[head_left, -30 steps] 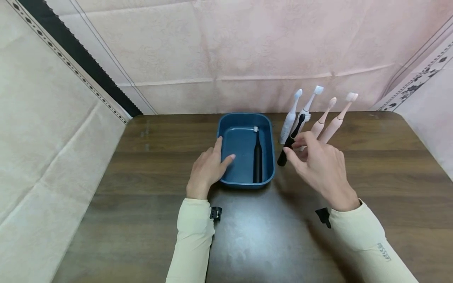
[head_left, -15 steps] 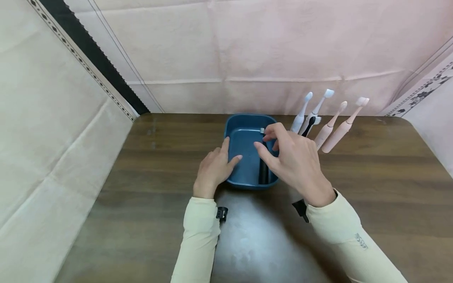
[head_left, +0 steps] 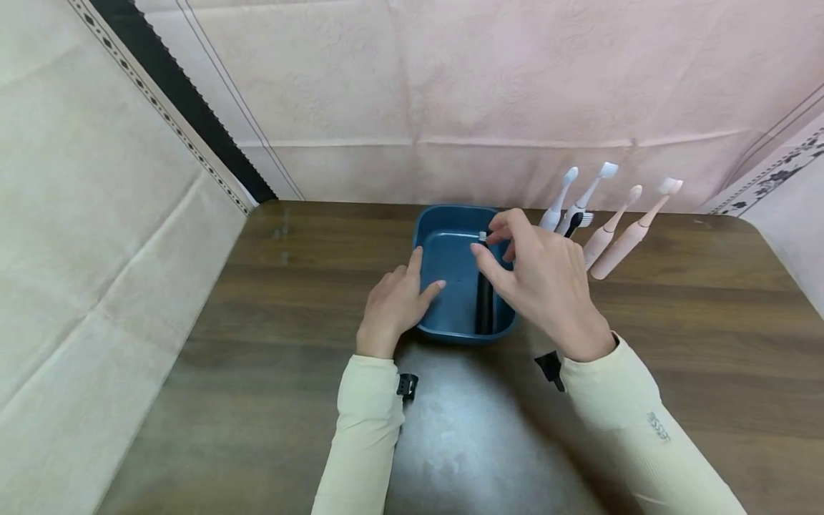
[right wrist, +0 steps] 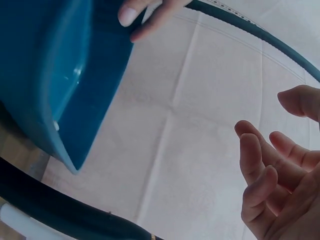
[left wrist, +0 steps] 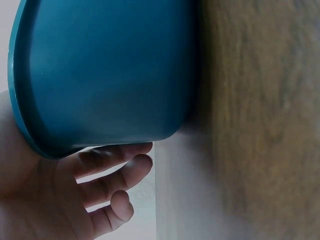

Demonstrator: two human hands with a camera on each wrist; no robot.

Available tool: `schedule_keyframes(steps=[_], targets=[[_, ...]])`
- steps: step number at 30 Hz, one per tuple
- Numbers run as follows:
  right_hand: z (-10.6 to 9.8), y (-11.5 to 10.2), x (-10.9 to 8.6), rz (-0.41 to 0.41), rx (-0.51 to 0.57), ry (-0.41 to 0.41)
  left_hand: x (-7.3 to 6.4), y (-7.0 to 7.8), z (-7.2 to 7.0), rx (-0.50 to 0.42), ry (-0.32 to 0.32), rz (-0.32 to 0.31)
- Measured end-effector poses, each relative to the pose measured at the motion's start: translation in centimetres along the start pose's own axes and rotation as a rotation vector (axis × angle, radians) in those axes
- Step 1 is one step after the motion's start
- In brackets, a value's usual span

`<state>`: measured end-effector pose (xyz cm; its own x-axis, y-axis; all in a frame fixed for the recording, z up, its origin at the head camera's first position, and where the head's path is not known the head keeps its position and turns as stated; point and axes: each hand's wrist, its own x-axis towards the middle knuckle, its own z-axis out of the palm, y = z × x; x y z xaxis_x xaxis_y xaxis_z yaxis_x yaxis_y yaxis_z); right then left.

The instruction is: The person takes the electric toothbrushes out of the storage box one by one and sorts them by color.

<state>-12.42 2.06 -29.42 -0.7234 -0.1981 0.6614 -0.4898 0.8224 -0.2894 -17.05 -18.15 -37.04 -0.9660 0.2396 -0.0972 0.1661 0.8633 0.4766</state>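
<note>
A blue plastic bin sits on the table with one black electric toothbrush lying along its right side. My left hand holds the bin's left wall, its thumb over the rim and its fingers along the outside. Above the bin's right edge hovers my right hand, fingers loosely bent and thumb apart. Between those fingers there is nothing, as the right wrist view shows. Just behind this hand a second black electric toothbrush stands upright, its lower part hidden in the head view.
Two white electric toothbrushes and two pink ones stand to the right of the bin. The wooden table runs back to a pale cloth backdrop, with cloth at both sides too.
My right hand has moved left, from beside the standing black toothbrush to over the bin's right side. The left hand stays on the bin. The head view has shifted slightly.
</note>
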Motion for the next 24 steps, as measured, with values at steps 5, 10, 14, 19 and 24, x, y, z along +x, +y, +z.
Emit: schedule_keyframes(steps=[5,10,14,19,24], targets=[[0.3,-0.1,1.5,0.046,0.004,-0.023,-0.1,-0.3,0.0,-0.006,-0.005,-0.015],[0.7,-0.2,2.8,0.069,-0.007,-0.054,-0.1,-0.4,0.1,-0.014,-0.004,-0.013],[1.0,0.0,3.3,0.077,-0.023,-0.072,0.0,-0.4,0.3,-0.013,-0.002,-0.006],[1.4,0.6,3.3,0.149,-0.067,-0.204,0.0,-0.3,0.3,-0.006,0.003,0.009],[2.1,1.2,3.4,0.215,-0.118,-0.388,0.0,-0.3,0.1,0.007,0.004,0.019]])
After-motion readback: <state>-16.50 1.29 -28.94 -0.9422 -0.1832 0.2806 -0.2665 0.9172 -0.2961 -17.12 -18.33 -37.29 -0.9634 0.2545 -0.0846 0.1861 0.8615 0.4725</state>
